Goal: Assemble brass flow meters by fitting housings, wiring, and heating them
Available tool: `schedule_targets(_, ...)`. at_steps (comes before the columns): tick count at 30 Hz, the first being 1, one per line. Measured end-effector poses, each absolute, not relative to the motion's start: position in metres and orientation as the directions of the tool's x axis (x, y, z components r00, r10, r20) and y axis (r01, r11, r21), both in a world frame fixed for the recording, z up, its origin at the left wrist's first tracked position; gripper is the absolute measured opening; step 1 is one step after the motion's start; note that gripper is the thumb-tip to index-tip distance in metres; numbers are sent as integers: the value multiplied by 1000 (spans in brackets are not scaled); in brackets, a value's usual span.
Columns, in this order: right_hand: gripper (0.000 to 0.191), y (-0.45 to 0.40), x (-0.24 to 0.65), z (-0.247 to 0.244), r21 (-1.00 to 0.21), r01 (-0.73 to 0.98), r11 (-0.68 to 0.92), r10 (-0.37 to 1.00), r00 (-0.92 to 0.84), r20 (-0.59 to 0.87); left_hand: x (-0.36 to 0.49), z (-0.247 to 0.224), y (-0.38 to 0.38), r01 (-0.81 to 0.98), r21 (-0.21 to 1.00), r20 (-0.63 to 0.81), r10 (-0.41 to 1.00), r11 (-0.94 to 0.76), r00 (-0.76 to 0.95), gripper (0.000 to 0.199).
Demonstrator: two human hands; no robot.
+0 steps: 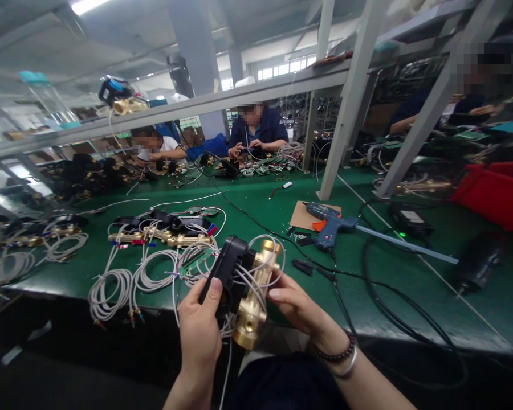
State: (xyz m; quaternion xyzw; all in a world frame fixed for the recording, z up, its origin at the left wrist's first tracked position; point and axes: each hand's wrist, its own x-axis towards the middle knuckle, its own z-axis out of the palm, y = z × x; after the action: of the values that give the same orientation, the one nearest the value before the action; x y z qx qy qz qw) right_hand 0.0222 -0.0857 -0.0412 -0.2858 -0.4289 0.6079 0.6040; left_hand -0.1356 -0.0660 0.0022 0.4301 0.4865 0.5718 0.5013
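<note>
My left hand [202,319] is closed around the black plastic housing [227,273] of a brass pipe fitting [255,302], its thumb lying on the housing's face. The assembly is tilted upright above the bench's front edge. Loops of grey cable [248,278] wrap across the brass body. At the fitting's right side, my right hand [299,304] has its fingers bent against the brass and cable; some fingertips are hidden behind them. Left of my hands, similar brass fittings [166,236] with black housings and coiled grey cables [111,293] lie on the green bench [260,208].
A blue glue gun [331,225] with a long glue stick rests on cardboard [297,213] to the right. Black cables [385,285], a power adapter [410,219], a dark cylindrical tool [479,259] and a red bin [496,191] lie beyond. Shelf posts [350,102] rise ahead; co-workers [260,131] sit opposite.
</note>
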Motion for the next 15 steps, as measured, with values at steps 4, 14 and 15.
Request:
schedule_targets(4, 42, -96, 14, -38, -843, -537, 33, 998, -31, 59, -131, -1, -83, 102, 987, 127, 992, -126, 6, 58)
schedule_targets(14, 39, -133, 85, 5, -665, -696, -270, 953, -93, -289, -194, 62, -73, 44, 829, 252, 442, -558, 861, 27)
schedule_targets(15, 40, -137, 88, 11, -681, -671, -294, 947, -107, -303, -187, 59, -63, 70, 839, 274, 530, -540, 802, 26)
